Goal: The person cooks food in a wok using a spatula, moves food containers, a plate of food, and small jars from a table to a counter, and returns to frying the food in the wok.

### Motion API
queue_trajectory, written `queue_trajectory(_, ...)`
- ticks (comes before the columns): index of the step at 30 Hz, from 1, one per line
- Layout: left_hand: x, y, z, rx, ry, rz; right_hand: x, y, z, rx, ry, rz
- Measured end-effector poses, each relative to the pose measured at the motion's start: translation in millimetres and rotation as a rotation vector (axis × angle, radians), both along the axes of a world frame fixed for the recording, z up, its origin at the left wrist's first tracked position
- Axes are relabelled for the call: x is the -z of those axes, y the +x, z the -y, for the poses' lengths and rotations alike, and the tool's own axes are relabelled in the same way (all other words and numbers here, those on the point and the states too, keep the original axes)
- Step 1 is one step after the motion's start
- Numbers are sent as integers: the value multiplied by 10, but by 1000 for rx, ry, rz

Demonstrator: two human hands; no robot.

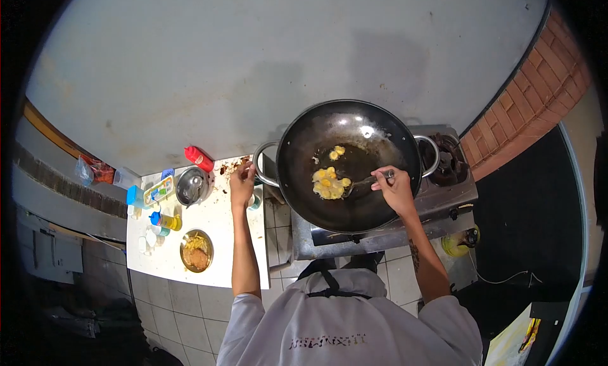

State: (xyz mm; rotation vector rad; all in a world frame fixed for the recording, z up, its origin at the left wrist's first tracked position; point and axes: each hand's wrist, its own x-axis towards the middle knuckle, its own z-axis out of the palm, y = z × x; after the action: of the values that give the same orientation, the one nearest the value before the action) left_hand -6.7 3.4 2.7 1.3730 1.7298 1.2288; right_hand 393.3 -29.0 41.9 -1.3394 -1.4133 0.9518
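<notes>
Pinching the thin metal utensil [363,183], the right hand [396,190] should keep it flat — easing under the yellow-and-white pieces [329,183] inside the round black metal wok [386,204]. The left hand [242,185] is beside the silver loop handle [258,154] — whether its grip closes there, I cannot tell.

The bare left arm [245,252] is stretched forward, and the left hand [240,187] is held with fingers bent. The bare right arm [428,253], dark-marked, is angled inward; the right hand [395,192] is curled in a grip.
</notes>
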Motion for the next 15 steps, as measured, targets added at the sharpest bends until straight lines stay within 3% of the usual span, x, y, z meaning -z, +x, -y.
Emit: queue_trajectory(15, -23, 19, 9, -16, -1, -4, 56, -152, 95, -19, -74, -175)
